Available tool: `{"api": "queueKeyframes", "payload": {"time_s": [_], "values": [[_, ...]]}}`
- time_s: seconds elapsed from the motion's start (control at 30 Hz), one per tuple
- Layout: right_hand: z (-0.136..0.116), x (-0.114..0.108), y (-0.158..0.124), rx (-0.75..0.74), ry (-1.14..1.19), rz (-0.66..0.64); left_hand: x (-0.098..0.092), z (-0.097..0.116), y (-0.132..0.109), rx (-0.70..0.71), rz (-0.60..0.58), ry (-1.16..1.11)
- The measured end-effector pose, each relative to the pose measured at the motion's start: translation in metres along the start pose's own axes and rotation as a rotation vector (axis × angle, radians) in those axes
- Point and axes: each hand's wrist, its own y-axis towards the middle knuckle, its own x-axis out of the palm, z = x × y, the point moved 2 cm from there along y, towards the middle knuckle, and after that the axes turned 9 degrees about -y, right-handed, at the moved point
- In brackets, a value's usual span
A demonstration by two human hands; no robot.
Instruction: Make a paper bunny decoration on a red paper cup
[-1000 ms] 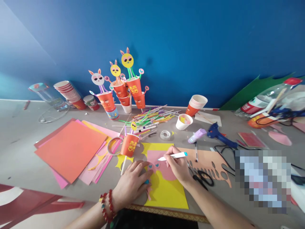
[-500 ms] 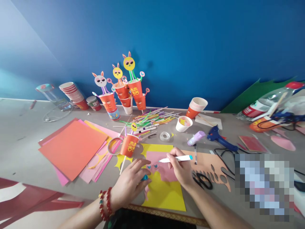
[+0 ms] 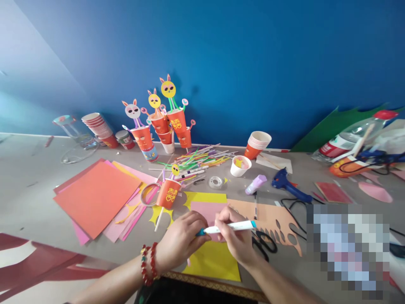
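Note:
My right hand is closed around a white marker with a light blue end. My left hand, with red bead bracelets at its wrist, pinches the marker's blue cap. The marker's tip end meets the cap; how far it sits inside I cannot tell. Under both hands lie a pink paper sheet and a yellow sheet. An orange cup with a small paper figure lies tilted on a white stick beyond my left hand. Black-handled scissors lie right of my right hand.
Stacked coloured paper lies at left. Rabbit-faced cup figures stand by the wall, near scattered pipe cleaners. A tape roll, a white cup, a glue stick, a blue glue gun and peach paper are ahead and right.
My hands have come together, bringing the marker's tip end to the cap in my left hand. The small hearts on the pink paper are now covered by my hands.

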Motion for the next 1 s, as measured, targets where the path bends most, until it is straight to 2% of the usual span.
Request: {"api": "queueKeyframes", "payload": {"time_s": [0.2,0.33,0.4,0.5,0.53,0.67,0.73,0.83,0.93,1.0], "values": [[-0.003,0.003,0.001,-0.033,-0.021,-0.057,0.007,0.009,0.008,-0.038,-0.066,0.09],[-0.005,-0.002,0.003,-0.076,0.016,-0.058,0.005,0.013,0.007,-0.073,-0.033,0.113],[-0.003,-0.007,0.003,-0.084,0.087,0.004,0.002,0.013,0.007,-0.058,-0.016,0.161],[-0.001,-0.012,0.005,-0.026,0.148,0.196,-0.001,0.013,0.011,-0.021,0.006,0.239],[-0.002,-0.012,0.005,-0.007,0.127,0.223,-0.002,0.013,0.014,-0.004,0.012,0.255],[-0.008,-0.011,0.005,-0.045,-0.009,0.141,-0.005,0.02,0.03,0.085,0.055,0.269],[-0.01,-0.016,0.006,-0.06,-0.014,0.181,-0.013,0.025,0.032,0.085,0.113,0.268],[-0.01,-0.027,0.01,-0.055,0.112,0.351,-0.025,0.027,0.027,0.033,0.151,0.08],[-0.012,-0.031,0.015,-0.083,0.349,0.449,-0.025,0.016,0.016,-0.094,0.19,-0.379],[-0.015,-0.028,0.018,-0.104,0.454,0.433,-0.017,0.005,0.011,-0.172,0.221,-0.675]]}}
